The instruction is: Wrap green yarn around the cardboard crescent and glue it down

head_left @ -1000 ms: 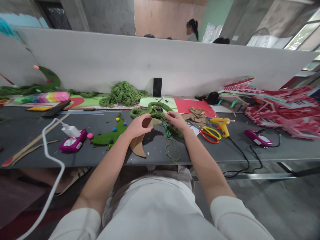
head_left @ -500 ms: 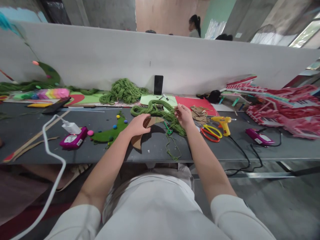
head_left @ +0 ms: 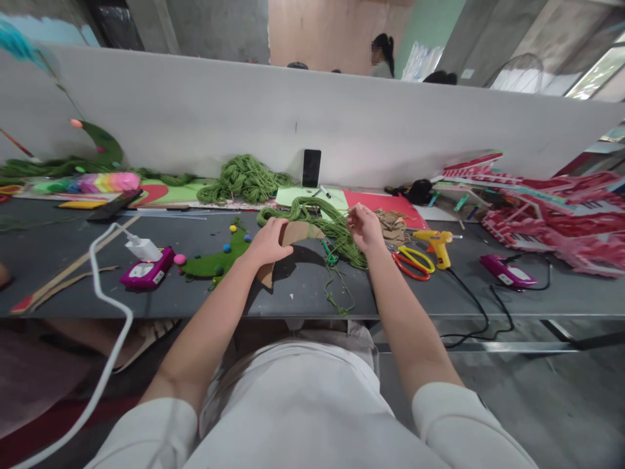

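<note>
My left hand [head_left: 268, 245] is closed on a curved, crescent-shaped cardboard piece [head_left: 299, 232], tilted up off the tabletop. Over the green yarn [head_left: 336, 229], my right hand [head_left: 366, 228] is raised with its fingertips pinched together. What they pinch, if anything, is too small to make out. A green crescent with coloured pompoms [head_left: 219, 260] lies left of my left hand. Between my forearms, a small green tool [head_left: 331, 254] rests beside loose strands of yarn [head_left: 339, 293].
Red-and-yellow-handled scissors [head_left: 414, 262], a yellow glue gun [head_left: 439, 246] and cardboard scraps [head_left: 392, 226] lie right of my right hand. Purple power sockets [head_left: 148, 270] stand left, their white cable [head_left: 97, 280] crossing the edge. A phone [head_left: 311, 167] leans against the partition [head_left: 219, 111].
My left hand has closed on the cardboard crescent and raised its right part off the table. The right hand stays by the yarn, fingertips still pinched.
</note>
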`<state>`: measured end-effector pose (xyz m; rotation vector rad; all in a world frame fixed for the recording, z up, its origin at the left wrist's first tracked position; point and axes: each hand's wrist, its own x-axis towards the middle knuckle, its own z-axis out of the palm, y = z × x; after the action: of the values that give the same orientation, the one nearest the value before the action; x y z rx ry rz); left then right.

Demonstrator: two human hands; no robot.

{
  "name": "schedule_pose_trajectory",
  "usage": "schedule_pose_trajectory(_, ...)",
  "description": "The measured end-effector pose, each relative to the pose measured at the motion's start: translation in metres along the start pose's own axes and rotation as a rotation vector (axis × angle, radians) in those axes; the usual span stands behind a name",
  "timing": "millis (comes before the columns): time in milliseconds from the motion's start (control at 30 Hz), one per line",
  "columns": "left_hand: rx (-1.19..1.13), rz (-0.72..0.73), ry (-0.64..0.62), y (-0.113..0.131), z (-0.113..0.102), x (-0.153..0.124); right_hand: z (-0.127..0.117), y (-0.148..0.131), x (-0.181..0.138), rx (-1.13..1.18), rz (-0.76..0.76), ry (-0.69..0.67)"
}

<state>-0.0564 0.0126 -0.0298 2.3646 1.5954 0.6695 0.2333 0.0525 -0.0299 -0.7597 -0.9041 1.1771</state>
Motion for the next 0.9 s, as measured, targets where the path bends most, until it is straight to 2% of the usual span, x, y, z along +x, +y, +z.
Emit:
schedule_pose_trajectory(133,0.013,-0.064,0.156,-0.002,-0.011,-0.001,-0.004,0.0,0.005,-0.028,-0.044,0.093)
schedule_pose_trajectory(300,0.029,-0.152,0.332,-0.026,-0.026,-0.003,-0.013,0.0,0.01,-0.117,-0.118,0.203)
schedule_pose_trajectory(467,0.033,-0.102,0.356,-0.029,-0.028,-0.003,-0.011,0.004,0.008,-0.328,-0.2,0.217)
schedule_pose_trajectory(600,0.034,-0.021,0.315,-0.016,-0.019,-0.002,0.011,0.009,-0.011,-0.52,-0.323,0.086)
schedule_pose_trajectory(800,0.044,0.001,0.269,-0.008,-0.016,-0.003,0.044,0.022,-0.042,-0.651,-0.315,-0.305)
schedule_pose_trajectory(900,0.049,-0.024,0.259,-0.009,-0.016,-0.003,0.046,0.027,-0.043,-0.664,-0.299,-0.335)
